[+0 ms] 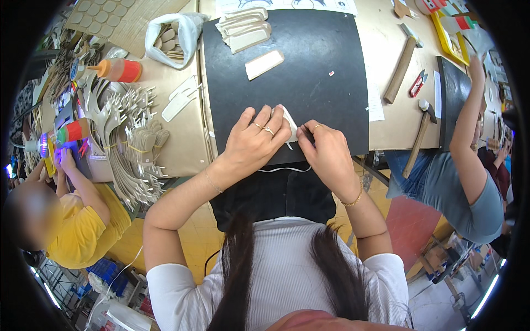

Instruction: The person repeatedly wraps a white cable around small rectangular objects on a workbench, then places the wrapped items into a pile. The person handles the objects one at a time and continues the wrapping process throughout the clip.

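Near the front edge of a black mat [326, 99], a small flat beige piece [291, 124] stands tilted between my hands. It looks like leather or fabric, and its left part is hidden. My left hand [255, 137] is closed, with its fingers curled over that side of the piece. With thumb and forefinger pinched together, my right hand [329, 157] grips its right edge. A similar single beige piece [264, 64] lies flat farther up the mat. Behind it rests an overlapping stack of beige pieces [244, 30].
Leftward are strap bundles [113, 135], a red glue bottle [118, 70] with orange cap and a white bag [190, 41] of pieces. On the right lie a hammer [401, 66], red snips [418, 84] and a second hammer [418, 138]. Co-workers sit at both sides, one in yellow [83, 237].
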A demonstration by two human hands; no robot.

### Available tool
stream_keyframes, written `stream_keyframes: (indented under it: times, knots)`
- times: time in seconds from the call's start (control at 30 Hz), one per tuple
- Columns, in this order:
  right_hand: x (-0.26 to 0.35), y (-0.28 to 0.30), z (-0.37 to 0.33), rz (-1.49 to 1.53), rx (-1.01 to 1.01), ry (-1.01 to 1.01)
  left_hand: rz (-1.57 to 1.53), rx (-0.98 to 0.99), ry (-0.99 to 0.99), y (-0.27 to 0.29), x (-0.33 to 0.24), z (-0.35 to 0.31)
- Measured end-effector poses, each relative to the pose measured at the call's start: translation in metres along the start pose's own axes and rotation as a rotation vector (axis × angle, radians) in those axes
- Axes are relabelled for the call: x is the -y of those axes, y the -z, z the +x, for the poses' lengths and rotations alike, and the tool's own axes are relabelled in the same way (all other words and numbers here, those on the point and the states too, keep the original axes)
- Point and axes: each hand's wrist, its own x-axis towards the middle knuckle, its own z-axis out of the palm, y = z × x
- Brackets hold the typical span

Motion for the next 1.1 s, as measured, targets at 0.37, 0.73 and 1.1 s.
stream_keyframes:
  times: [0.37,0.73,1.1]
  knots:
    - [-0.013,-0.001,-0.01,0.116,0.083,-0.213,0.022,0.052,0.009,0.003,-0.002,0.0]
    - [-0.012,-0.001,-0.006,0.108,0.123,-0.275,0.032,0.08,0.016,0.006,-0.005,0.001]
    - [-0.013,0.007,-0.002,-0.023,0.221,-0.249,-0.257,-0.024,0.387,0.0,-0.022,0.015]
